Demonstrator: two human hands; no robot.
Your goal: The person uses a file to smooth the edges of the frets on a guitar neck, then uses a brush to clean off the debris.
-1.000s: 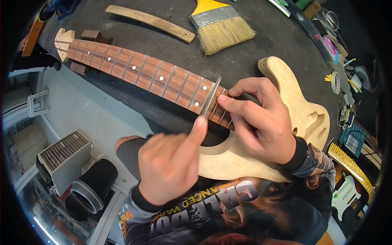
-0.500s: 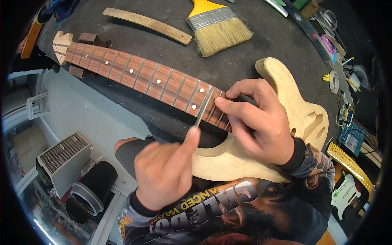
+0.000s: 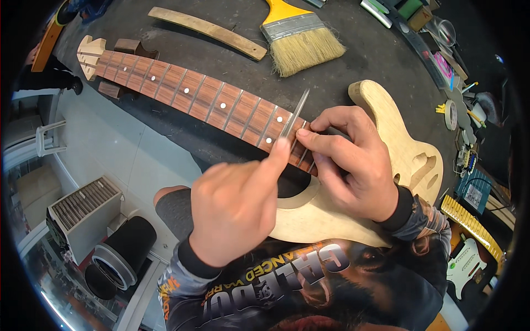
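Observation:
A guitar neck [image 3: 179, 88] with a reddish-brown fretboard, metal frets and white dots stretches from the far left toward the middle. Its inner end meets an unfinished pale wooden guitar body [image 3: 395, 124]. My left hand [image 3: 234, 201] is closed on a thin metal file [image 3: 301, 105], the index finger stretched along it; the hand hides its rear part. The file lies slantwise across the fretboard, along a fret near the body, with its tip past the far edge. My right hand [image 3: 356, 157] grips the neck's end, fingertips pressed on the last frets.
Beyond the neck lie a curved wooden strip [image 3: 207, 33] and a wide brush [image 3: 303, 47] with a yellow handle. Wooden supports [image 3: 130, 47] sit by the headstock. A tape roll [image 3: 451, 107] and other clutter line the right side. Another person's dark shoe [image 3: 76, 84] shows far left.
My left hand has moved up and to the right, pushing the file away across the fretboard so its tip now sticks out. The neck appears shifted slightly right; my right hand keeps its grip.

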